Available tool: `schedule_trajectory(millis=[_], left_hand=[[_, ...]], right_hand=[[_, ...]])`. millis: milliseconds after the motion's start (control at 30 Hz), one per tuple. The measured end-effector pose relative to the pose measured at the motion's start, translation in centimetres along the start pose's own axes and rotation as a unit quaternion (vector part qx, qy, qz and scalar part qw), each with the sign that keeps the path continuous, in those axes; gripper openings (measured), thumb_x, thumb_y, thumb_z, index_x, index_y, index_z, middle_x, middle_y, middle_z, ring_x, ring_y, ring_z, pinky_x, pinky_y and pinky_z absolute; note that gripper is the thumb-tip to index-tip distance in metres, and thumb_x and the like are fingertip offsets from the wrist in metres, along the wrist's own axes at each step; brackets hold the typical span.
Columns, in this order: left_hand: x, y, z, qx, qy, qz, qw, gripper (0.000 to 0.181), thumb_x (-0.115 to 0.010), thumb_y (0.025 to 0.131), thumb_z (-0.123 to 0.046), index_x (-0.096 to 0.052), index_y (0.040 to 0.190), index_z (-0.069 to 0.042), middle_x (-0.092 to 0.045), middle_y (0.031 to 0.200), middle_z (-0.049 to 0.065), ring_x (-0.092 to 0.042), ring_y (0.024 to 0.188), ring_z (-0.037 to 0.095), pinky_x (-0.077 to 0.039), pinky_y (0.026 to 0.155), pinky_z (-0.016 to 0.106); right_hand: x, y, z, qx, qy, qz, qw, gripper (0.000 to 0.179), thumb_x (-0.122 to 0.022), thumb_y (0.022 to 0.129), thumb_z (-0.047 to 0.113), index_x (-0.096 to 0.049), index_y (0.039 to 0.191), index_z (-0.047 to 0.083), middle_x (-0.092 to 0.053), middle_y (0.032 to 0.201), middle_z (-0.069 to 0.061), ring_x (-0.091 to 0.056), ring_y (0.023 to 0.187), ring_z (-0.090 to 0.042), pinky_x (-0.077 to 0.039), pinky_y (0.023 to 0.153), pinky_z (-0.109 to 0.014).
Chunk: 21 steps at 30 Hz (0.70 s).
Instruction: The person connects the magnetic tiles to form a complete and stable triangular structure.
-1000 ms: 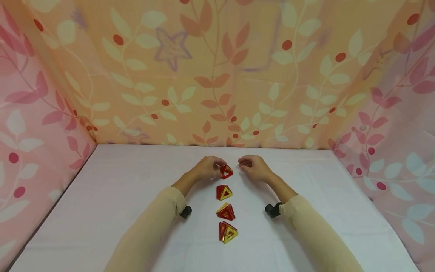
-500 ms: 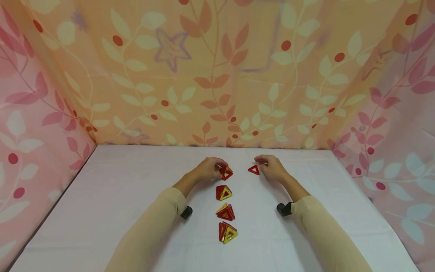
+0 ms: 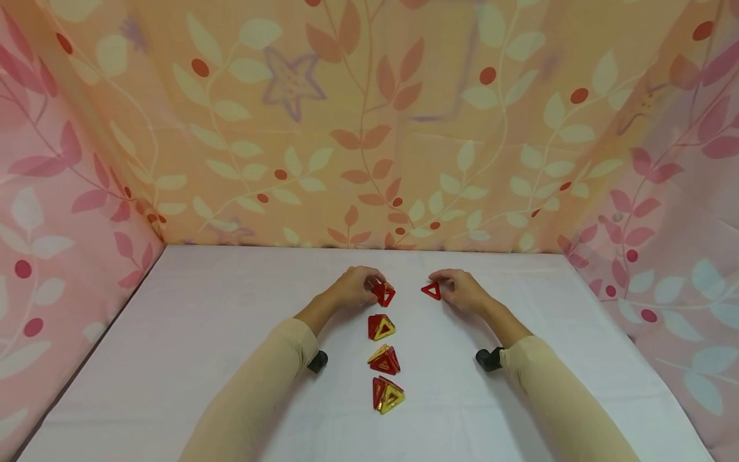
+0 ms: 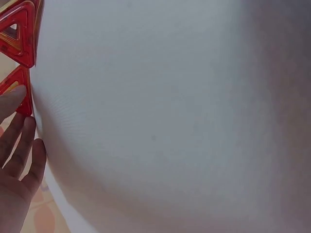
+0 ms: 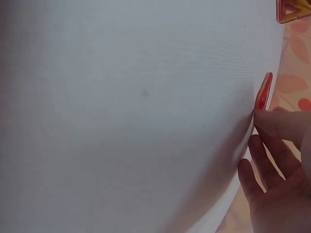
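At the far end of a column of magnetic tile pieces, my left hand (image 3: 356,287) holds a small structure of triangular magnetic tiles (image 3: 385,294), red with some yellow. In the left wrist view the thumb presses a red tile (image 4: 26,107) while the other fingers reach behind it. To the right, my right hand (image 3: 460,290) pinches a single red triangular magnetic tile (image 3: 431,290) by its right side. The right wrist view shows that red tile (image 5: 265,92) nearly edge-on between thumb and fingers. A gap separates the two hands.
Three small red and yellow tile pyramids stand in a line toward me: one (image 3: 382,327) closest to my left hand, a middle one (image 3: 384,360), and a near one (image 3: 388,394). White cloth covers the table (image 3: 231,276); a patterned curtain (image 3: 369,128) rises behind.
My right hand has moved right, away from the left hand's structure. The single red tile came into view beside it, and the fingers now pinch it. The left hand has hardly moved.
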<state>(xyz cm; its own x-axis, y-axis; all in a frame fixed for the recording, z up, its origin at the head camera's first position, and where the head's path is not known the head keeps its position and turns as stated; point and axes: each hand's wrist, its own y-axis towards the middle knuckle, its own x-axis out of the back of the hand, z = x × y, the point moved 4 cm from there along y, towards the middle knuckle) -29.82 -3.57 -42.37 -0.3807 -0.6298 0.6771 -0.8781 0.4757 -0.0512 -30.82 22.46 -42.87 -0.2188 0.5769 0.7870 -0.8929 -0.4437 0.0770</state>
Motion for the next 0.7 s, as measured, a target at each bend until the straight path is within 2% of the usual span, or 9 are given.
schedule_trajectory(millis=[300,700], left_hand=[[0.09,0.12,0.03,-0.017,0.009,-0.01,0.9998,0.027,-0.074,0.085,0.003,-0.07,0.111,-0.006,-0.069,0.099,0.003,-0.061,0.094,0.017,-0.051,0.088,0.033],[-0.03,0.11,-0.11,-0.023,0.012,-0.016,0.9995,0.021,-0.074,0.086,0.002,-0.071,0.106,-0.004,-0.068,0.093,0.003,-0.06,0.087,0.016,-0.051,0.081,0.03]], right_hand=[[-0.22,-0.46,0.17,-0.001,0.01,0.01,0.9999,0.036,-0.069,0.085,-0.006,-0.066,0.121,-0.003,-0.069,0.116,-0.014,-0.06,0.112,-0.032,-0.044,0.102,-0.052],[-0.7,-0.5,0.56,0.003,0.004,0.006,1.0,0.033,-0.074,0.083,-0.003,-0.069,0.115,0.0,-0.07,0.104,-0.007,-0.062,0.1,-0.025,-0.047,0.094,-0.047]])
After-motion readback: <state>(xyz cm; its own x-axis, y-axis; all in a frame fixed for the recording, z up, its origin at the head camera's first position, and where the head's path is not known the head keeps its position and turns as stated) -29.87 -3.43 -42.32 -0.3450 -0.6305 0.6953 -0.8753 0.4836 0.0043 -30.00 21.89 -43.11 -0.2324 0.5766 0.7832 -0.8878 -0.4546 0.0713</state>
